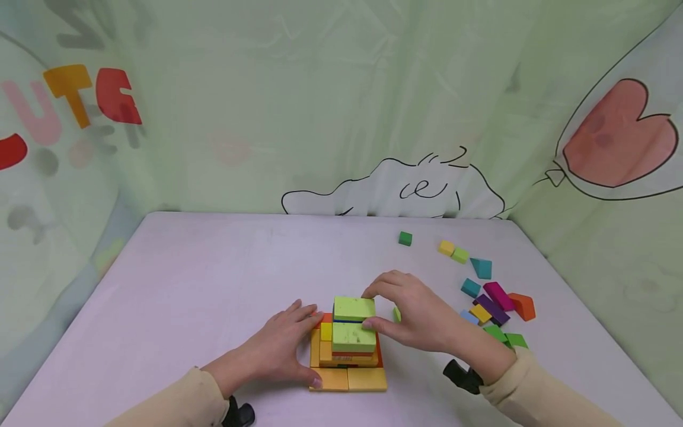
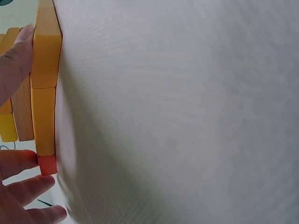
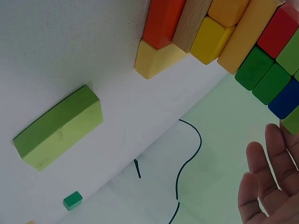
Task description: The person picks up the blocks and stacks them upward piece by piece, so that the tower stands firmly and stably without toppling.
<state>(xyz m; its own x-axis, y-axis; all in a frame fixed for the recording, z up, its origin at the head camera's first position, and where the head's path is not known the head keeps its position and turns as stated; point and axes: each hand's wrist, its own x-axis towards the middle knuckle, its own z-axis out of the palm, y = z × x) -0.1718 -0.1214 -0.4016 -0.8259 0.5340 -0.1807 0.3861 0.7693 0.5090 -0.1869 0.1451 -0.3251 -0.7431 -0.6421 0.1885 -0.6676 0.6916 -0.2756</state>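
A layered stack of wooden blocks stands at the table's front, on yellow-orange base blocks (image 1: 366, 380). Two light green blocks lie side by side on top, a front one (image 1: 353, 339) and a rear one (image 1: 353, 308). My right hand (image 1: 413, 311) pinches the rear light green block at its right end, index finger behind and thumb in front. With fingers spread, my left hand (image 1: 280, 350) rests along the stack's left side. In the left wrist view its thumb lies against an orange block (image 2: 46, 60), and its fingers are by the red block (image 2: 47, 164).
Right of the stack lies a loose light green block (image 3: 60, 126), partly behind my right hand in the head view. Several more are scattered at the right, including a purple one (image 1: 493, 311), an orange one (image 1: 523, 306) and a magenta one (image 1: 499, 295). A small green block (image 1: 405, 238) sits farther back.
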